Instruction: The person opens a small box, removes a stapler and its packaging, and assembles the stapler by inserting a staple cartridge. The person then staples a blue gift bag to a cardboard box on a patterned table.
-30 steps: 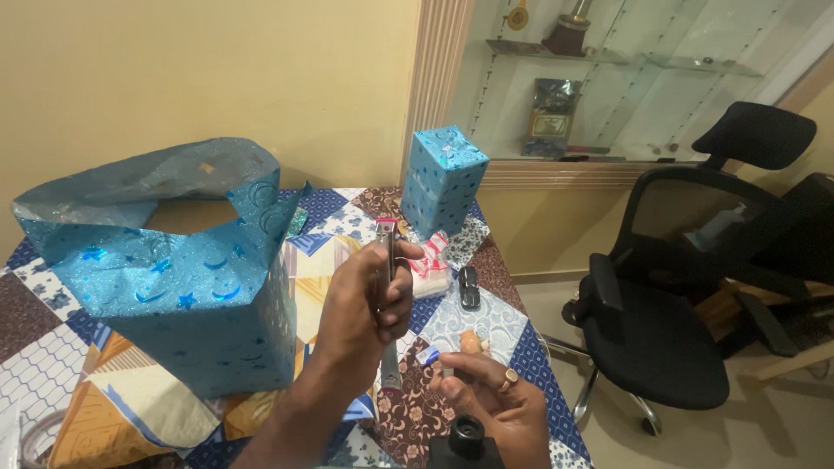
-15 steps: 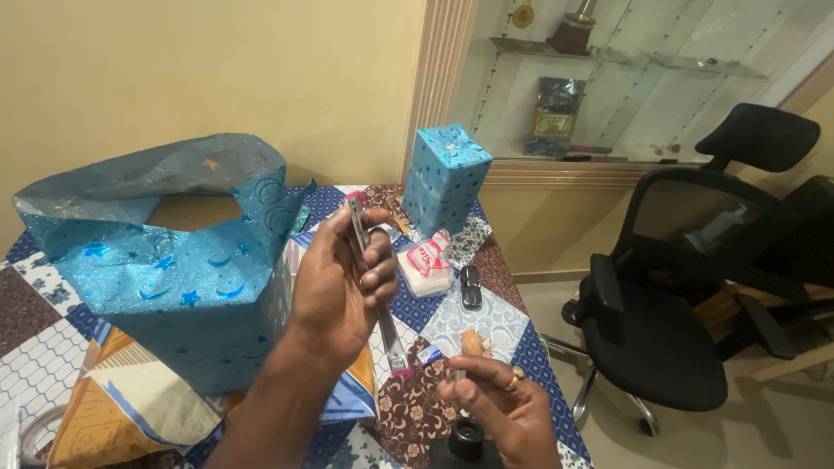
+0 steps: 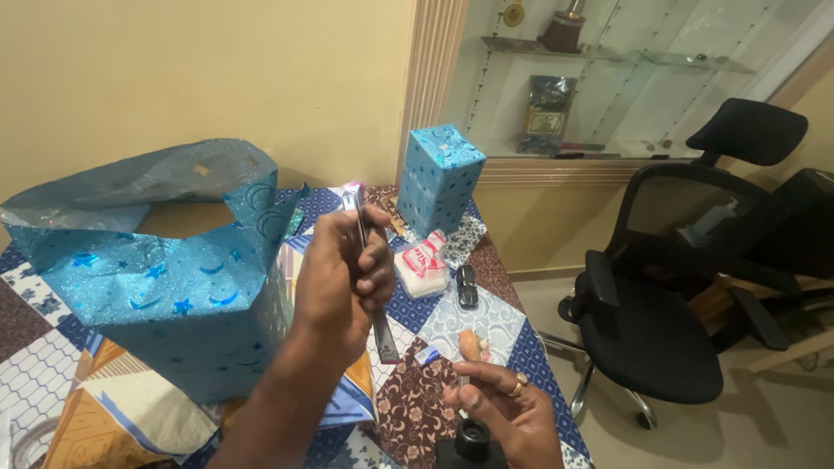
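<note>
The left hand [image 3: 343, 278] is raised over the table with its fingers curled tight around a slim metal tool [image 3: 369, 274], a flat silvery strip that may be a utility knife, though its exact kind cannot be told. The tool stands nearly upright in the fist, slightly tilted, its pink-capped top showing above the knuckles and its lower end sticking out below the palm. Lower and nearer the camera, the right hand [image 3: 504, 408], with a ring on one finger, is closed around a small black round-topped object [image 3: 472, 439] at the bottom edge of the view; what that object is cannot be made out. Just above this hand a small pale orange piece [image 3: 472, 345] rests on the patchwork tablecloth [image 3: 434, 317], with a tiny blue and white scrap [image 3: 426, 354] beside it. Further back on the cloth lie a white packet with red print [image 3: 423, 263] and, just to its right, a small dark oblong item [image 3: 467, 286]. Behind them a tall box wrapped in blue glitter paper [image 3: 440, 178] stands upright near the table's far edge. To the left of the raised hand sits a large box partly covered in blue star-patterned wrapping paper [image 3: 165, 278], the paper standing loose and open around its top. Off the table to the right stands a black office chair [image 3: 678, 295], and glass shelves [image 3: 608, 61] are set in the wall behind.
</note>
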